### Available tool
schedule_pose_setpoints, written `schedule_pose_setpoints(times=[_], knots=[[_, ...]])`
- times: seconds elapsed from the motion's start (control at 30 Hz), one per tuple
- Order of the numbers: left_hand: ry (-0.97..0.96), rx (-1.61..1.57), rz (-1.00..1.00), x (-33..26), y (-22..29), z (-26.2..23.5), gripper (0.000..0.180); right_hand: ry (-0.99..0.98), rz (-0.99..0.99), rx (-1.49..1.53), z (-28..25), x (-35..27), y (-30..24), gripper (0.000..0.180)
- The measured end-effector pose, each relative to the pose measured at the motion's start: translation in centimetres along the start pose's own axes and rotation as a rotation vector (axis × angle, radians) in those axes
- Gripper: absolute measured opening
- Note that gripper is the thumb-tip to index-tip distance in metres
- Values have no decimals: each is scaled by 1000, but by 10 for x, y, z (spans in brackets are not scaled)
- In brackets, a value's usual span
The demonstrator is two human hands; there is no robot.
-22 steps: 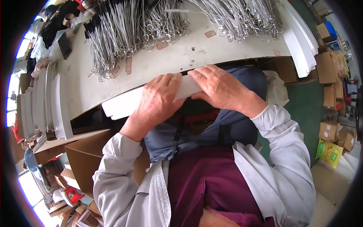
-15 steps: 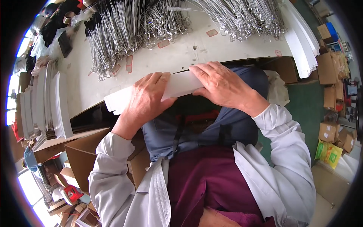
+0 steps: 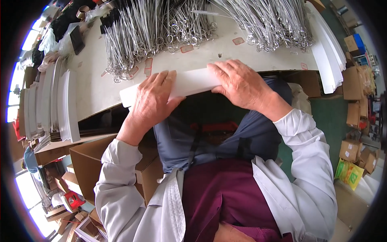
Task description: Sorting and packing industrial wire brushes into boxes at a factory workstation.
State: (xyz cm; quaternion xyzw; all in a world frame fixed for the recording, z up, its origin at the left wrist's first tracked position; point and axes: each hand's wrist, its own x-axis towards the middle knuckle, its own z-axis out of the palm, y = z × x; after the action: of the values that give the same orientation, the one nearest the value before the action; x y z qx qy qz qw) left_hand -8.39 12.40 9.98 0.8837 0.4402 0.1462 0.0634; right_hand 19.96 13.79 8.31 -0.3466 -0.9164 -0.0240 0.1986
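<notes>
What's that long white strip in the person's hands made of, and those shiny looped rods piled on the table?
The strip looks like matte white card or thin plastic: flat, dull, with crisp edges; which one is unclear. The rods look like bright steel wire: thin, silvery, glinting, with ring ends.

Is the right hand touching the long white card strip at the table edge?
Touching. The head view shows the right hand lying flat over the white card strip, fingers pressed on its top, with no gap visible.
</notes>
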Motion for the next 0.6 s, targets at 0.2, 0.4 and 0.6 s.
schedule_pose_setpoints(times=[0.2,0.4,0.6], knots=[[149,-16,-61,19,-15,29,55,52,-5,-61,18,15,27,50],[203,-39,-150,19,-6,39,54,37,85,29,32,12,24,51],[204,69,-98,0,-2,62,67,12,102,73,37,-2,8,66]])
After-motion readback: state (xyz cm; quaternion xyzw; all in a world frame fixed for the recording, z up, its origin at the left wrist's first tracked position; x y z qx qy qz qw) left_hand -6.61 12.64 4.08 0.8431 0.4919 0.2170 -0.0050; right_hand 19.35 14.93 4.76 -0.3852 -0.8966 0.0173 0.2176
